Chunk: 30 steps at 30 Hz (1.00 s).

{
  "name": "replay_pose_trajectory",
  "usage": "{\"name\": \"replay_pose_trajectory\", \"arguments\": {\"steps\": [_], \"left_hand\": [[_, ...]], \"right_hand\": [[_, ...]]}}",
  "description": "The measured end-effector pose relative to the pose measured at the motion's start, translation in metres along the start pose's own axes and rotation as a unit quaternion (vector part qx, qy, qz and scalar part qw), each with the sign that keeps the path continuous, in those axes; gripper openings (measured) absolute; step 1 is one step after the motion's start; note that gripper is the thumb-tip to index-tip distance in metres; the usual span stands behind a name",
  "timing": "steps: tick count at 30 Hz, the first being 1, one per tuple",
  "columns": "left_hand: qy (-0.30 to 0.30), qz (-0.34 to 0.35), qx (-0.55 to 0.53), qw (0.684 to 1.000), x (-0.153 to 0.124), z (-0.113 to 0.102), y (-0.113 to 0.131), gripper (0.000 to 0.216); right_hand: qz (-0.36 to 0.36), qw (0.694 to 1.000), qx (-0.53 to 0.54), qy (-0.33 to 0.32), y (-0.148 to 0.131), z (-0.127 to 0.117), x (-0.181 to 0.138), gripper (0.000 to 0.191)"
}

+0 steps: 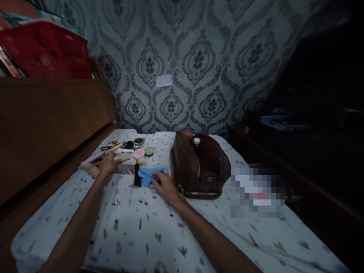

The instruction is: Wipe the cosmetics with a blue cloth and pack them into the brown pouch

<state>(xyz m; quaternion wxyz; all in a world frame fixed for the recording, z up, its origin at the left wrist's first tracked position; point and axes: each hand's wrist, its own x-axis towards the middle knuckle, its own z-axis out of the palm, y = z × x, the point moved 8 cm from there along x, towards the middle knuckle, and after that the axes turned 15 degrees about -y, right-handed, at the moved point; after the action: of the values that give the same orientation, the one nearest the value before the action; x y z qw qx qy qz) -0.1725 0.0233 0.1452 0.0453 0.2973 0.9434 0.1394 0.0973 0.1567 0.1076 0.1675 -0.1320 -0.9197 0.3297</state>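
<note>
At far left, one red basket (57,51) is sitting on one brown wooden cabinet (54,125). To its right, one white printed sheet (142,235) is covering the surface where the small items are lying. One lilac stick (92,159) is lying at the left end of the group. The left hand (108,163) is resting over the items beside it, fingers spreading; whether it is grasping anything, I cannot tell. Several slim items are overlapping near its fingertips, so an exact count is not showing. Farther right, one dark square case (139,141), one round pink container (139,153) and one round green container (149,151) are lying close together. One black tube (137,177) is lying just beside one cloth (148,175). The cloth is lying between the tube and the bag; it is showing plain light blue, crumpled, with uneven folds. The right hand (165,184) is pinching its right edge between thumb and fingers. One brown bag (186,167) is standing open at right, with one white bottle cap (196,141) showing inside.
</note>
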Motion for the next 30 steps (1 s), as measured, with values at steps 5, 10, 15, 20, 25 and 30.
{"name": "replay_pose_trajectory", "arguments": {"steps": [5, 10, 15, 20, 25, 30], "left_hand": [[0.086, 0.057, -0.040, 0.994, -0.024, -0.016, 0.011, 0.041], [0.221, 0.166, -0.077, 0.958, -0.060, -0.039, 0.044, 0.034], [0.249, 0.290, -0.040, 0.923, -0.106, -0.029, 0.101, 0.032], [0.185, 0.401, -0.006, 0.897, -0.145, 0.010, 0.147, 0.031], [0.078, 0.514, -0.048, 0.853, -0.161, 0.027, 0.157, 0.038], [0.032, 0.438, -0.042, 0.898, -0.123, 0.024, 0.127, 0.025]], "right_hand": [[-0.001, 1.000, 0.011, 0.004, -0.003, -0.003, -0.001, 0.019], [-0.005, 1.000, 0.020, 0.006, -0.004, -0.005, -0.002, 0.019], [-0.020, 0.999, 0.046, 0.022, -0.005, -0.006, -0.004, 0.033], [-0.037, 0.991, 0.128, 0.016, -0.003, -0.004, -0.006, 0.069], [-0.075, 0.973, 0.213, 0.053, 0.000, -0.011, -0.004, 0.054], [-0.039, 0.966, 0.239, 0.089, 0.008, -0.015, 0.000, 0.054]]}}
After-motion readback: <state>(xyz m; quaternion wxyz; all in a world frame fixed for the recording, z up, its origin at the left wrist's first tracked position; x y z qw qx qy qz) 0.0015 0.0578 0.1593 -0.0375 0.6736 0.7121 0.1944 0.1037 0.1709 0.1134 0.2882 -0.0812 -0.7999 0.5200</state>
